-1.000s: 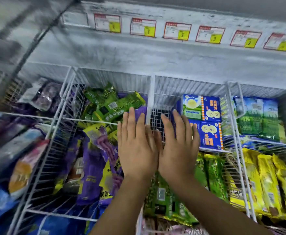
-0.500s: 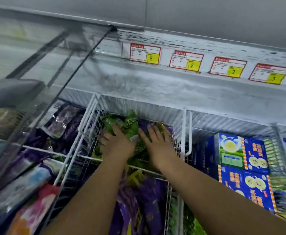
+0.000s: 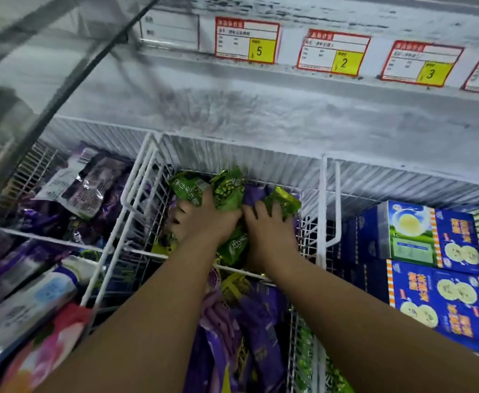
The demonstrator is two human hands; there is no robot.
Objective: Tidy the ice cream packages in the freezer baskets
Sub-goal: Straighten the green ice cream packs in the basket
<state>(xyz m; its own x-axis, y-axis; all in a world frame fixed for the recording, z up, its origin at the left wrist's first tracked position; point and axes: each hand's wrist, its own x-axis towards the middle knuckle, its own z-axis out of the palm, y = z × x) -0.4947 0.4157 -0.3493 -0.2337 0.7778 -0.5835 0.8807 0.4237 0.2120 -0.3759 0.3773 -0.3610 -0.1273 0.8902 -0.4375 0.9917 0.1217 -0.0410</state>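
Several green ice cream packages [image 3: 229, 190] lie in the far half of the middle white wire basket [image 3: 140, 177], on top of purple packages [image 3: 254, 191]. My left hand [image 3: 204, 219] reaches into that pile and grips green packages, its fingers curled down among them. My right hand [image 3: 269, 228] lies beside it, with spread fingers pressing on another green package [image 3: 285, 201]. The two hands touch at the thumbs. More purple and yellow-green packages [image 3: 244, 330] fill the near half of the basket, under my forearms.
The left basket holds dark purple bags [image 3: 90, 188]; pale and pink packages [image 3: 34, 313] lie nearer. Blue boxes [image 3: 431, 242] are stacked in the right basket. The frosted back wall [image 3: 261, 114] carries price tags [image 3: 247, 41]. A glass lid [image 3: 20, 80] slants over the left.
Both hands went from hovering flat over the near baskets to reaching into the far pile of green packages. Since half a second ago they have dug deeper and closed together.
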